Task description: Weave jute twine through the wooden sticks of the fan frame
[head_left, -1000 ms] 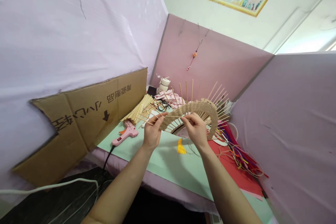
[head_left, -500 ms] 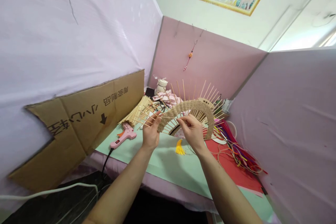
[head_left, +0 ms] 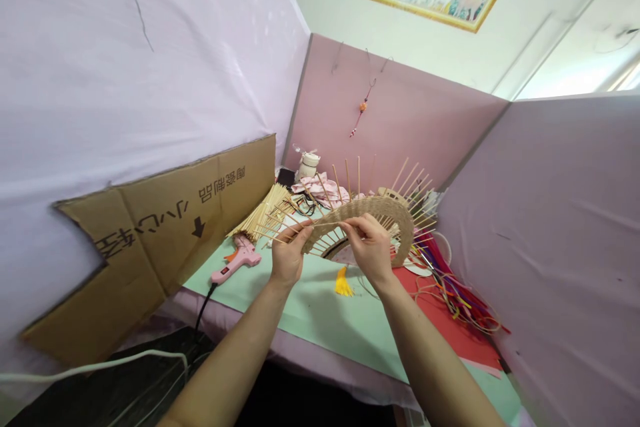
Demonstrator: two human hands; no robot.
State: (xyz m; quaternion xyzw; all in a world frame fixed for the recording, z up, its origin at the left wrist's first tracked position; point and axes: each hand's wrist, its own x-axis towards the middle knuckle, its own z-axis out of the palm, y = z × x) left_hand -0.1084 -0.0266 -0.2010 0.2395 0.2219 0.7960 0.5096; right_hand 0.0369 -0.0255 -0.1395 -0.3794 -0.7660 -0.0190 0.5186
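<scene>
The left hand [head_left: 289,255] grips the left end of a woven fan [head_left: 406,223] between thumb and fingers; its band arches past the far side of the right hand [head_left: 371,250] and on to the right. The right thumb and forefinger pinch a thin strand [head_left: 326,224], taut across the band toward the left fingers.

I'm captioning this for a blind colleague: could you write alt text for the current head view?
A person's left hand holds one end of a curved woven band with sticks fanning out, while the right hand pinches a thin strand. Nearby: a pink glue gun, yellow tassel and bundle of sticks.
</scene>
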